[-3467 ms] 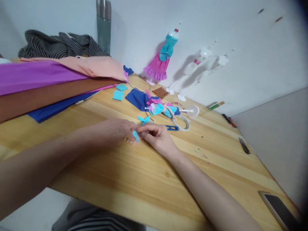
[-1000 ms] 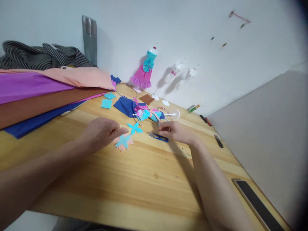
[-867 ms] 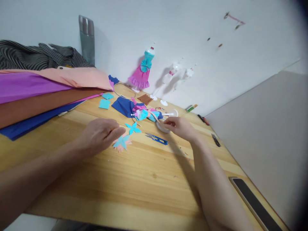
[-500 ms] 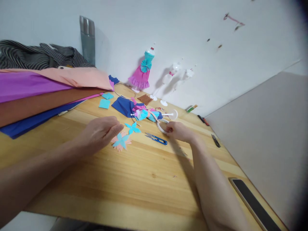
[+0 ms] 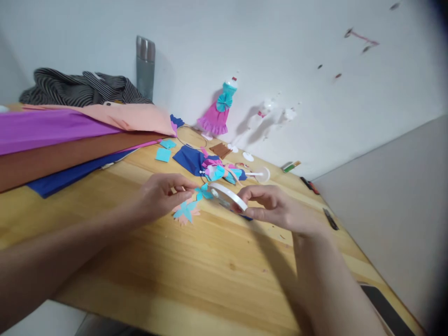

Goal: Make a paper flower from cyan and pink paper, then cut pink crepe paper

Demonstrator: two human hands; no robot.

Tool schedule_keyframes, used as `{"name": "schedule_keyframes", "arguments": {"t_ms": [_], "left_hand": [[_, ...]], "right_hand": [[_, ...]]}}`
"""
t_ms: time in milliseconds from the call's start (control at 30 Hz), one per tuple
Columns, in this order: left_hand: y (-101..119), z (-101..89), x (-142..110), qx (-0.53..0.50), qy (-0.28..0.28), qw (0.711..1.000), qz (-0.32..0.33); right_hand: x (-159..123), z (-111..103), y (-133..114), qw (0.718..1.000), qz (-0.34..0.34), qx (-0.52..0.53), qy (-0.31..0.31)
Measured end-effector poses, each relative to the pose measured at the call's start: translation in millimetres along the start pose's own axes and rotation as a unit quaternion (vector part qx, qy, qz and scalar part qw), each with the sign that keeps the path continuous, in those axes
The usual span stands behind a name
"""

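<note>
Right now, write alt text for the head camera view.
The right hand holds a white tape roll tilted above a wooden table, the left hand close by. A blue-and-peach flower cutout lies near the left hand, and a small mannequin in a blue-and-pink dress stands farther back.

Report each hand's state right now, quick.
Left hand: partly open; whether it holds anything cannot be told.
Right hand: closed, its grip on the white tape roll.
</note>
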State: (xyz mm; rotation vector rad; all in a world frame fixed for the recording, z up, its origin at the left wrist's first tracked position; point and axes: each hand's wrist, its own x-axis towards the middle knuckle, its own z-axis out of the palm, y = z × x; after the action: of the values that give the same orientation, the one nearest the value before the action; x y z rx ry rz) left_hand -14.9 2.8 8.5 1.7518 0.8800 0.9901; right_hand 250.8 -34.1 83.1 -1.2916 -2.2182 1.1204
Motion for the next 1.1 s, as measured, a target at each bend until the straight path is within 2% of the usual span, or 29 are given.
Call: {"name": "schedule_keyframes", "arguments": {"t_ms": [100, 233, 367, 533, 633, 767, 967, 1100], "left_hand": [[1, 0.5, 0, -0.008, 0.008, 0.999, 0.04], [3, 0.7, -4, 0.115, 0.016, 0.975, 0.187], [2, 3.1, -8, 0.211, 0.008, 0.954, 0.214], [-3, 7.4, -9, 0.192, 0.004, 0.954, 0.231], [1, 7.6, -9, 0.137, -0.001, 0.973, 0.188], [11, 6.8, -8, 0.018, -0.019, 0.999, 0.045], [19, 5.7, -5, -0.106, -0.036, 0.988, -0.107], [15, 5.0, -4, -0.175, -0.041, 0.975, -0.127]], "right_hand": [[5, 16, -14, 0.998, -0.017, -0.055, -0.009], [7, 34, -23, 0.995, -0.028, -0.093, 0.033], [11, 50, -28, 0.986, -0.032, -0.131, 0.1], [16, 60, -29, 0.977, -0.032, -0.154, 0.145], [17, 61, -28, 0.978, -0.02, -0.154, 0.137], [17, 65, -31, 0.981, -0.022, -0.151, 0.118], [17, 63, -31, 0.988, -0.022, -0.124, 0.092], [18, 53, -19, 0.996, -0.012, -0.025, 0.085]]}}
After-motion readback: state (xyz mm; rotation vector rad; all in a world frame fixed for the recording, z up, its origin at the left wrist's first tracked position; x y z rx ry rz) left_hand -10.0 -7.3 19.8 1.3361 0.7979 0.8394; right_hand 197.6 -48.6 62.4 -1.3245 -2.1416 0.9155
